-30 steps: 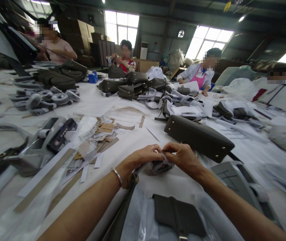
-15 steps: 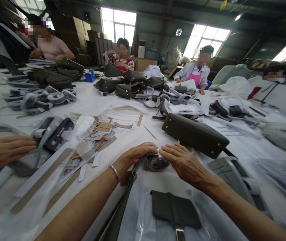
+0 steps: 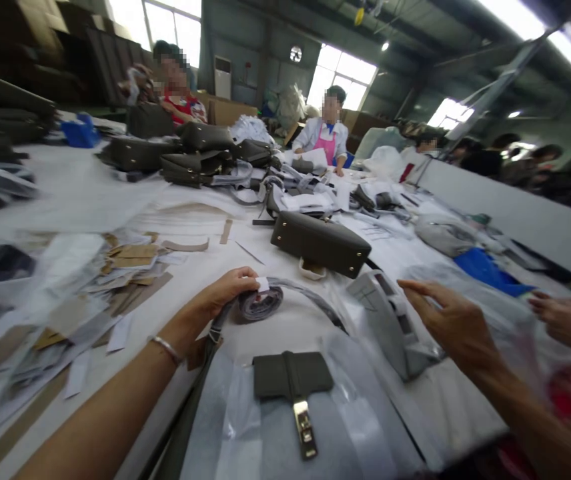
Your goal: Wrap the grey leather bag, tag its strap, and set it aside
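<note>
My left hand (image 3: 218, 298) pinches a rolled-up grey strap (image 3: 260, 303) with a small white label at its end, holding it down on the white table. My right hand (image 3: 448, 323) is off the roll, fingers stretched out and apart, hovering over a grey tape dispenser (image 3: 390, 320) to the right. In front of me lies a wrapped dark olive bag, its flap and metal clasp (image 3: 293, 383) under clear plastic. Another olive handbag (image 3: 320, 241) lies just beyond the roll.
Cardboard and paper scraps (image 3: 115, 267) litter the left side. More handbags (image 3: 185, 157) are piled at the far end, where seated people work. Another person's hand (image 3: 565, 320) enters at the right edge, near a blue sheet (image 3: 485, 270) and plastic bags.
My right hand has let go of the rolled strap and swung right toward the tape dispenser. The view has turned to the right. My left hand stays on the roll.
</note>
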The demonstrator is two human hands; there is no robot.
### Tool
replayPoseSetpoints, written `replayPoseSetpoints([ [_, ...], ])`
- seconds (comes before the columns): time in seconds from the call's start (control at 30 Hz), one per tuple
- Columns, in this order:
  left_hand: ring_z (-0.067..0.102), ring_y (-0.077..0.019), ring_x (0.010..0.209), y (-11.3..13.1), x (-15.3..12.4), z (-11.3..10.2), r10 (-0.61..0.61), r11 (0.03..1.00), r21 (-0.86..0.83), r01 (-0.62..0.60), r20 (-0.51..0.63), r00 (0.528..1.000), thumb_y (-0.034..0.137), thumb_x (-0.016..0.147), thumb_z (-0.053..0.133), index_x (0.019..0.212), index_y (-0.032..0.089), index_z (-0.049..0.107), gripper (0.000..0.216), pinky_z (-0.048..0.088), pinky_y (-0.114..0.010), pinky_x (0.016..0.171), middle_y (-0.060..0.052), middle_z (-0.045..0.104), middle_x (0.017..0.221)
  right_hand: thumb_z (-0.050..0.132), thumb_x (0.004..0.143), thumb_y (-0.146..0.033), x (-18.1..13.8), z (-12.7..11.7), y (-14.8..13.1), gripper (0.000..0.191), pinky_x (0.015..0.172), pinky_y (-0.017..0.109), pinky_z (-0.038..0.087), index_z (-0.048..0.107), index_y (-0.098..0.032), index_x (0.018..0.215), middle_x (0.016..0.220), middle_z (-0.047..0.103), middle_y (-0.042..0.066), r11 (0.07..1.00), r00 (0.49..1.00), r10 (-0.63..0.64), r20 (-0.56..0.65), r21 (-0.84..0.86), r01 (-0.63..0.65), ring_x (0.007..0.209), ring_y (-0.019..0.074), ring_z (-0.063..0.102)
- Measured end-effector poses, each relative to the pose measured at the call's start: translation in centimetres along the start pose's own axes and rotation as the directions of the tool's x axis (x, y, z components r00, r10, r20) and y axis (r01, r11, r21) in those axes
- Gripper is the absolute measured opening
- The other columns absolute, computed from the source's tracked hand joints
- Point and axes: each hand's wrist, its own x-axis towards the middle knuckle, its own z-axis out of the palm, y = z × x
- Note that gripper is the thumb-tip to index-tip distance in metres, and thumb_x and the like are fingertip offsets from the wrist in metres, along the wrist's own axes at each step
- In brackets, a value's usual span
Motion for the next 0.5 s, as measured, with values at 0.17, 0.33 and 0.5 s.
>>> replayPoseSetpoints([
  [0.17, 0.058, -0.014, 0.053, 0.1, 0.5, -0.2, -0.034, 0.999, -0.031, 0.033, -0.034, 0.999, 0.032, 0.055, 0.078, 0.078, 0.016, 0.054, 0.037, 0.046, -0.022, 0.049, -0.001, 0.064, 0.063, 0.068, 0.067, -0.061, -3.1, -3.9, 6.5, 0.046, 0.087, 0.044, 0.051, 0.077, -0.02, 0.086, 0.093, 0.075, 0.009, 0.84, 0.783, 0.496, 0.376, 0.022, -0.542, 0.093, 0.0334, 0.067],
  [0.33, 0.057, -0.0141, 0.052, 0.3, 0.0, -0.1, -0.032, 0.999, -0.02, 0.031, -0.052, 0.998, 0.033, 0.057, 0.079, 0.075, 0.016, 0.055, 0.035, 0.045, -0.021, 0.048, -0.001, 0.062, 0.063, 0.077, 0.066, -0.063, -5.1, -2.7, 7.5, 0.052, 0.085, 0.035, 0.051, 0.077, -0.017, 0.091, 0.101, 0.073, 0.011, 0.608, 0.629, 0.467, 0.622, 0.29, -0.739, 0.092, 0.0238, 0.065],
  [0.5, 0.055, -0.0126, 0.05, 0.7, -0.4, 0.2, -0.04, 0.999, -0.027, 0.038, -0.075, 0.996, 0.03, 0.058, 0.078, 0.075, 0.015, 0.057, 0.031, 0.045, -0.021, 0.047, -0.001, 0.061, 0.061, 0.087, 0.056, -0.054, -5.6, -2.5, 7.3, 0.046, 0.086, 0.036, 0.049, 0.075, -0.015, 0.076, 0.084, 0.072, 0.008, 0.526, 0.668, 0.489, 0.561, 0.421, -0.739, 0.081, 0.0214, 0.063],
])
